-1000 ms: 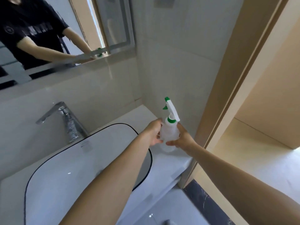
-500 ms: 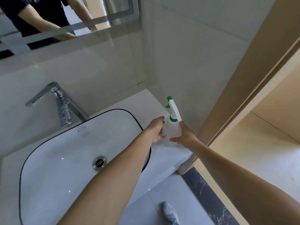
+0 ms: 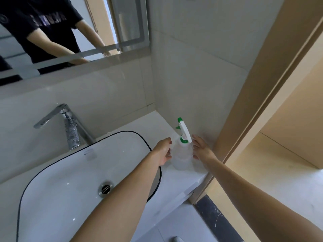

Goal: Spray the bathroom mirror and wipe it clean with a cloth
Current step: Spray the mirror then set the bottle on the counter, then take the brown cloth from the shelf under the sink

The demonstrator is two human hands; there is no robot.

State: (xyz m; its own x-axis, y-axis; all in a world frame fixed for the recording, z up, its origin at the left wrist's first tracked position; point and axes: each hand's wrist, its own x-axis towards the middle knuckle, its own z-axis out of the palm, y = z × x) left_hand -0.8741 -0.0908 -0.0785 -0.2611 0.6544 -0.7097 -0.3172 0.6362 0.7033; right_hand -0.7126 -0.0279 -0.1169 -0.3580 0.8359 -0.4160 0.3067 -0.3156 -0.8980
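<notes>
A clear spray bottle with a white and green trigger head stands upright on the white counter, in the corner by the tiled wall. My left hand is just left of it with fingers apart, a small gap between them and the bottle. My right hand is just right of it, fingers spread and off the bottle. The mirror hangs at the upper left and reflects a person in a black shirt. No cloth is in view.
A white basin with a dark rim and a metal drain fills the lower left. A chrome tap stands behind it. A beige door frame rises on the right. A dark stone threshold lies below.
Both hands held the bottle before; now they have let go and drawn slightly apart, and the bottle stands on the counter. The camera has tilted up, showing more mirror.
</notes>
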